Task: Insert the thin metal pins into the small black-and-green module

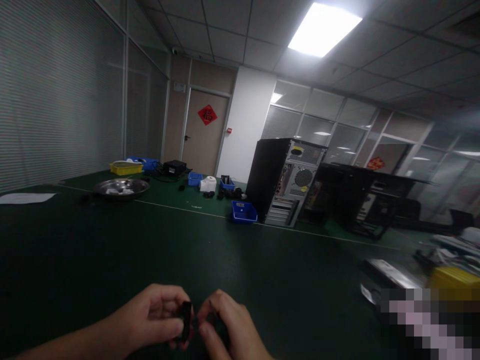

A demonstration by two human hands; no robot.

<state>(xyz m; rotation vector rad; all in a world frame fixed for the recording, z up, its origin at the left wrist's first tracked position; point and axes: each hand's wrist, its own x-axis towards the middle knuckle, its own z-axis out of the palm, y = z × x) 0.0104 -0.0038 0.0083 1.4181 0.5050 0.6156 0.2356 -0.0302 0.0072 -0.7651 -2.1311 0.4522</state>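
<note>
My left hand (155, 317) is closed around a small black flat piece (186, 320), held upright between thumb and fingers above the green table (150, 250). Close beside it on the right is my right hand (228, 320), its thumb and forefinger bent together in a pinch. Something dark shows in the right hand's curl, too dim and blurred to name. The two hands' fingertips almost meet at the black piece; whether the right fingers touch it I cannot tell.
A black computer case (270, 180) stands beyond my hands, with a blue bin (243, 212) at its left. Farther left are a metal bowl (122, 187) and a yellow basket (126, 169). At right lie a blurred metal-coloured box (393, 272) and a yellow container (455, 277).
</note>
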